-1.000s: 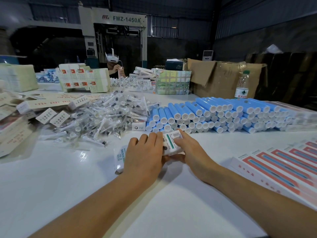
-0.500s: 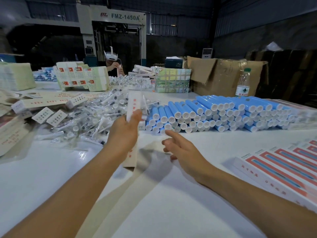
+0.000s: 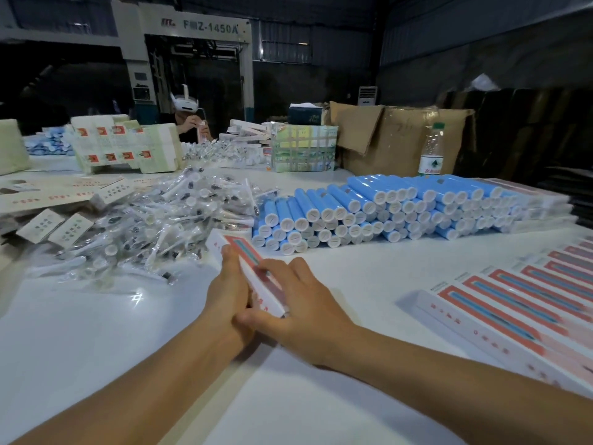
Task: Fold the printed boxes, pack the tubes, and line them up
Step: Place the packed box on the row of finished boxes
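A long white printed box [image 3: 244, 261] with a red and teal stripe lies slanted over the white table [image 3: 96, 332] at centre. My left hand [image 3: 229, 293] grips its left side and near end. My right hand [image 3: 300, 303] holds it from the right, fingers laid over its top and thumb under the near end. A stack of blue tubes [image 3: 378, 210] with white caps lies just beyond. A row of packed printed boxes [image 3: 513, 300] is lined up at the right.
A heap of small items in clear wrappers [image 3: 154, 226] lies left of the tubes. Flat printed cartons [image 3: 48, 197] sit at far left. A water bottle [image 3: 431, 149], a cardboard box [image 3: 398, 136] and another person [image 3: 189, 120] are at the back.
My left hand brought the box down from upright to slanted and low over the table. My right hand, free half a second ago, has closed on the box from the right.
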The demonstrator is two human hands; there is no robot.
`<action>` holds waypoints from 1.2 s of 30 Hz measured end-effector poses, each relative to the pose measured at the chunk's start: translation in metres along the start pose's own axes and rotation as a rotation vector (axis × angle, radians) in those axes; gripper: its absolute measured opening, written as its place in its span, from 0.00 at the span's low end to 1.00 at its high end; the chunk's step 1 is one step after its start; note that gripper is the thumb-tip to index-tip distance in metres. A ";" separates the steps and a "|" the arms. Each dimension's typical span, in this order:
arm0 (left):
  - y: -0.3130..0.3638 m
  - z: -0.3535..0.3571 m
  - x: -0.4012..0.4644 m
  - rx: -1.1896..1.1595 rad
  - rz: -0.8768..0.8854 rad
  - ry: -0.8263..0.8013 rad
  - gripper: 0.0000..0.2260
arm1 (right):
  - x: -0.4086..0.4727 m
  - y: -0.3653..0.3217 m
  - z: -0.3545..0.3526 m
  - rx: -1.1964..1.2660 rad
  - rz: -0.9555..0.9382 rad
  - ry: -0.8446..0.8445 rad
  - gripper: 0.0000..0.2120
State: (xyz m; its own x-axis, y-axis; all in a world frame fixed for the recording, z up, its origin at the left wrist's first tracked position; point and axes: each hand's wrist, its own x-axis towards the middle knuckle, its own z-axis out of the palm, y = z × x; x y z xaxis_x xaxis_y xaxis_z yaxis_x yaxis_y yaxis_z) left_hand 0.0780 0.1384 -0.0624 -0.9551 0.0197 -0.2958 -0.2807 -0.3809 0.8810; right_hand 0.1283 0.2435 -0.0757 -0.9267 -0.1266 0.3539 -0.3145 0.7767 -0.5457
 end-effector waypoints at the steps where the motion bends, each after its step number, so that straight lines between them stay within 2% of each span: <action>1: 0.000 0.001 -0.001 -0.022 -0.011 -0.001 0.24 | 0.000 0.000 0.000 -0.010 0.009 -0.004 0.37; 6: 0.000 0.004 -0.008 -0.200 -0.101 -0.052 0.21 | -0.001 -0.002 -0.006 -0.010 0.053 0.007 0.25; 9: 0.001 0.004 -0.010 -0.236 -0.075 -0.139 0.18 | -0.008 -0.004 -0.020 -0.054 0.036 0.030 0.20; 12: 0.000 0.002 -0.012 -0.137 0.063 -0.237 0.17 | -0.021 -0.009 -0.050 -0.255 -0.049 0.081 0.19; 14: 0.001 -0.001 -0.011 -0.052 0.164 -0.229 0.19 | -0.040 -0.012 -0.074 -0.434 -0.103 0.082 0.19; 18: 0.006 -0.008 -0.013 0.010 0.157 -0.262 0.23 | -0.108 -0.002 -0.107 -0.751 -0.091 0.037 0.19; 21: 0.007 -0.011 -0.013 0.054 0.170 -0.322 0.24 | -0.151 0.017 -0.116 -0.938 -0.001 0.091 0.16; 24: 0.007 -0.012 -0.013 0.078 0.170 -0.334 0.22 | -0.169 0.040 -0.134 -0.868 0.132 0.184 0.17; 27: 0.005 -0.012 -0.010 0.107 0.161 -0.330 0.20 | -0.170 0.066 -0.147 -0.843 0.288 0.147 0.22; 29: 0.004 -0.011 -0.011 0.132 0.150 -0.335 0.18 | -0.170 0.083 -0.153 -0.838 0.364 0.118 0.20; 33: 0.002 -0.007 -0.014 0.245 0.185 -0.347 0.11 | -0.153 0.084 -0.163 -0.993 0.395 0.059 0.19; 34: 0.000 -0.006 -0.015 0.296 0.206 -0.349 0.09 | -0.143 0.079 -0.160 -0.994 0.357 0.090 0.18; 36: -0.003 -0.004 -0.017 0.431 0.267 -0.368 0.06 | -0.119 0.066 -0.146 -0.855 0.158 0.247 0.12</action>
State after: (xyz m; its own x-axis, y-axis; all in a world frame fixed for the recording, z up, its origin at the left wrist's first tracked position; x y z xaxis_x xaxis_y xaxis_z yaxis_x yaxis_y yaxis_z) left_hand 0.0955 0.1353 -0.0621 -0.9463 0.3214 0.0345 0.0326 -0.0111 0.9994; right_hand 0.2479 0.4003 -0.0427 -0.8444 0.0803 0.5297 0.1644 0.9798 0.1135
